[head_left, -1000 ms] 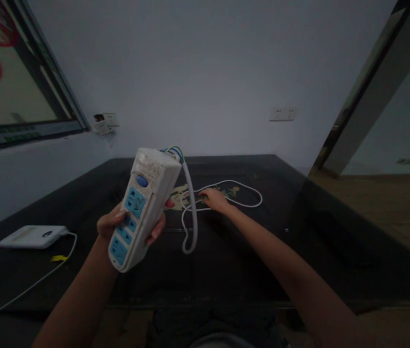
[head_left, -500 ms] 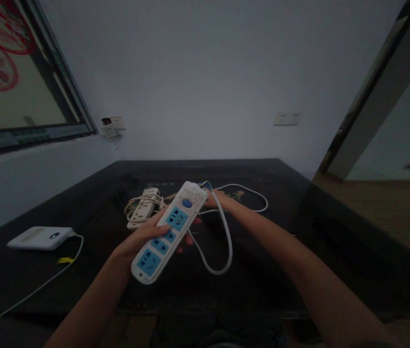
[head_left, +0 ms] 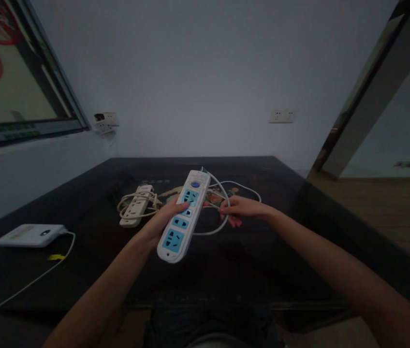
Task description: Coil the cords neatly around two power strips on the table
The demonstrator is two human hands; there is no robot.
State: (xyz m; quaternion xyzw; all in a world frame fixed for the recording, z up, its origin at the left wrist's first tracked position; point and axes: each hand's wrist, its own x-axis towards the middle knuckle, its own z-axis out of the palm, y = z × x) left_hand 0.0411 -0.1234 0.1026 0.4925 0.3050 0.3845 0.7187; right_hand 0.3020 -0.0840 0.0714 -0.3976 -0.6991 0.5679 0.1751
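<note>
A white power strip (head_left: 184, 218) with blue socket panels and a dark blue switch is tilted over the table. Gripping its side is my left hand (head_left: 167, 215), thumb on the socket face and the other fingers mostly hidden beneath. Coloured wires show at the strip's far end, where a white cable (head_left: 223, 224) loops round to the right. My right hand (head_left: 239, 208) pinches that cable right of the strip, thumb and index finger closed on it. Left of my left hand lies a second white power strip (head_left: 136, 209) wrapped in its own cord.
The dark table (head_left: 248, 270) has a floral print near its middle. On its left lie a white power bank (head_left: 33, 236) with a cable and a yellow tag (head_left: 57, 257). Wall sockets (head_left: 282, 116) are on the white wall behind, and a window is at the left.
My right hand has moved from the strip's far end to the right and holds the cable. The strip has shifted right and turned more upright in view, still in my left hand.
</note>
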